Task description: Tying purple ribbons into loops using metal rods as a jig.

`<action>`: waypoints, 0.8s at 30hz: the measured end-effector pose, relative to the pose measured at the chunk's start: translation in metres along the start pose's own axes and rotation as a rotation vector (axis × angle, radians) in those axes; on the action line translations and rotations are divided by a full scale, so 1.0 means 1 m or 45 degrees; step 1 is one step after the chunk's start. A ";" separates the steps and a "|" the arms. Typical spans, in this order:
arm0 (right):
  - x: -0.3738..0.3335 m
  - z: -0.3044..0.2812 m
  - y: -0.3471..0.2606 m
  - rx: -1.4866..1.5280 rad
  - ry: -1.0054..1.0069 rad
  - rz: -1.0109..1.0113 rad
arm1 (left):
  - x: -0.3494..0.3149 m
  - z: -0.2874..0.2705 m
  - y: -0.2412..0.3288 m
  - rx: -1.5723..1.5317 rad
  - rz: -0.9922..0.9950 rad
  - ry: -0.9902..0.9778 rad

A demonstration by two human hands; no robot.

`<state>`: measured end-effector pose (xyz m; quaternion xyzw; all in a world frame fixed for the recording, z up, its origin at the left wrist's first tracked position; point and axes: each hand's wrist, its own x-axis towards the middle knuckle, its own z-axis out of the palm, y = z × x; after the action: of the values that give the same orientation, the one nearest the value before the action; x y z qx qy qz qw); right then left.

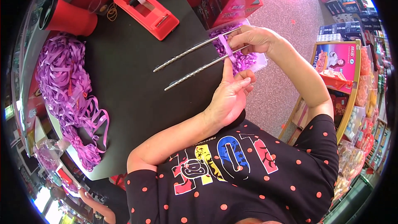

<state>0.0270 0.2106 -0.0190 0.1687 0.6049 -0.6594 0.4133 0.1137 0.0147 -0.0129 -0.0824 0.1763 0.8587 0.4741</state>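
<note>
Two thin metal rods (191, 74) with twisted lower lengths slant side by side over the dark tabletop. A purple ribbon (226, 47) spans both rods near their right ends. My right hand (253, 39) is closed at those ends, its fingertips pinching at the ribbon; the exact grip is partly hidden. Below the rods is my left hand (230, 97), its index finger stretched up against the ribbon at the nearer rod. The thumb and other fingers of that hand are loosely bent, with nothing visible in them. Behind my hands sits a clear tub (260, 63) full of curled purple ribbon pieces.
A large heap of loose purple ribbon (64, 72) lies along the left table edge. A red tape dispenser (147, 10) and a red cylinder (70, 16) stand at the back. Beyond the table's right edge are the speckled floor (286, 16) and stocked shelves. Another person's arm (97, 205) shows lower left.
</note>
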 end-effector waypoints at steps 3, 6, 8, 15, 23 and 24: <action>-0.009 0.007 -0.004 0.122 0.044 0.051 | 0.000 -0.002 -0.001 -0.046 -0.007 0.025; -0.017 0.012 -0.005 0.232 0.121 0.053 | 0.001 -0.002 -0.001 -0.011 0.010 -0.010; -0.020 0.015 -0.007 0.242 0.180 0.053 | 0.000 -0.001 0.000 -0.017 0.010 0.011; -0.026 0.012 -0.003 0.279 0.211 0.083 | 0.001 -0.004 -0.002 -0.040 0.002 0.005; -0.031 0.020 0.004 0.335 0.190 -0.080 | 0.001 -0.002 -0.003 -0.050 0.013 0.046; -0.032 0.022 0.005 0.337 0.189 -0.082 | 0.001 -0.002 -0.002 -0.047 0.012 0.047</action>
<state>0.0563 0.2018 0.0054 0.2505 0.5468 -0.7320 0.3201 0.1147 0.0162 -0.0151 -0.1061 0.1694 0.8624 0.4652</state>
